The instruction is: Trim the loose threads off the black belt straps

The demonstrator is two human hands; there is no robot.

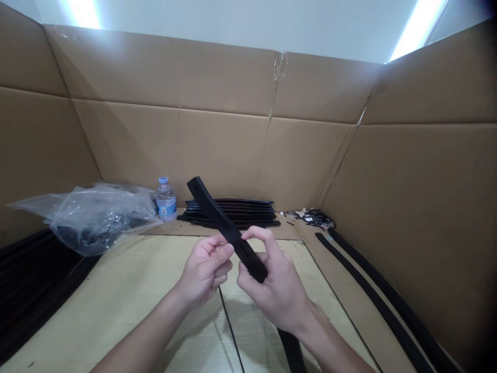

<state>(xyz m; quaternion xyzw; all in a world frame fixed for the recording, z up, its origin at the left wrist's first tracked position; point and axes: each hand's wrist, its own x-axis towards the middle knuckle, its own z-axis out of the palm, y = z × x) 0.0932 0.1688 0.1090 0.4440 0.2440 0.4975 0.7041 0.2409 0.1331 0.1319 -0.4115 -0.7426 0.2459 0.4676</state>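
— Fingers (219, 252) of the left hand (204, 274) were curled, thumb and forefinger pinched on the near edge of the black strap (217, 215); could you see that?

— Yes. And the right hand (274, 290) was wrapped round the strap's lower part, forefinger hooked over the top, so both hands were closed on it. The strap rose aslant from the hands, its rounded end with a small hole pointing up and away; its other end ran down under the right wrist, out of view.

— Which step did you judge it to be?

— Handling or checking one strap, held clear above the cardboard floor (128, 305). I'd say the next move called for a steady two-handed hold, since the piece looked limp enough to flop.

— Room around it?

— Plenty. Beyond the strap lay a stack of black strips (248, 213) against the cardboard wall (174, 145), a water bottle (166, 199) left of the stack, then a plastic bag (93, 215) further left. Right of the strap, long black bands (373, 290) lay along the side wall, well apart.
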